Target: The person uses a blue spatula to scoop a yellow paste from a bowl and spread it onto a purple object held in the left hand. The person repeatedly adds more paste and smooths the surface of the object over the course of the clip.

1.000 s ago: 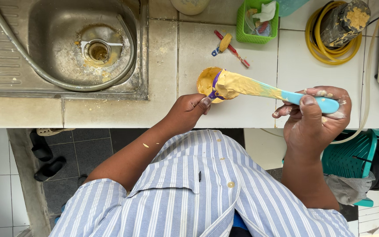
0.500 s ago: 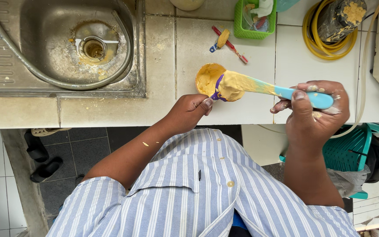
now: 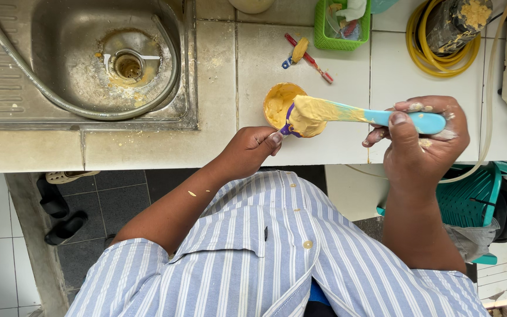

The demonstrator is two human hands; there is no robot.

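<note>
My right hand [image 3: 423, 138] grips the blue handle of a spatula [image 3: 353, 113] whose blade is coated in thick yellow batter. The blade rests over a small round cup [image 3: 278, 103] filled with the same yellow batter. My left hand [image 3: 252, 149] pinches the cup's purple handle at the near edge of the tiled counter [image 3: 230, 88]. Both hands carry smears of batter, and a drop sits on my left forearm.
A steel sink [image 3: 110, 58] with a grey hose and batter residue lies to the left. At the back of the counter are a red-handled utensil [image 3: 307, 56], a green basket [image 3: 341, 23], a coiled yellow hose [image 3: 441, 41] and a batter-smeared dark container [image 3: 456, 20]. A teal basket [image 3: 467, 202] sits below right.
The spatula blade and cup have stayed together; my hands show only slight shifts, and the view has tilted a little.
</note>
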